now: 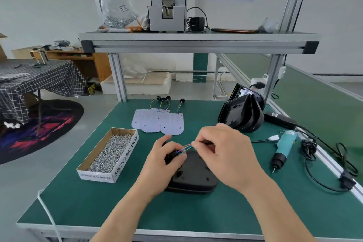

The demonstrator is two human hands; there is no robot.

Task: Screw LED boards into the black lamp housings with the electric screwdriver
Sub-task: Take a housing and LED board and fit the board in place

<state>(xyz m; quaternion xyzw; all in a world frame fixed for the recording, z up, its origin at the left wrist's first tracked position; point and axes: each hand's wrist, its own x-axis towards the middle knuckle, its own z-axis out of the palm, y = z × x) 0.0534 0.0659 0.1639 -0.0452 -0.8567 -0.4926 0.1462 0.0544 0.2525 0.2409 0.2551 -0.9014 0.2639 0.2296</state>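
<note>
A black lamp housing [193, 175] lies back side up on the green mat in front of me. My left hand [163, 163] grips its far left end, where a black grommet sits. My right hand [224, 151] pinches a bundle of thin coloured wires [185, 147] stretched from that grommet toward the right. Several white LED boards [159, 122] with wire tails lie farther back. The teal electric screwdriver [283, 146] lies on the mat to the right, tip toward me, untouched.
An open cardboard box of screws [110, 153] stands left of the housing. A stack of black housings [242, 114] leans at the back right. The screwdriver's black cable [322, 165] loops along the right edge. A shelf [196, 39] with a grey screw feeder hangs overhead.
</note>
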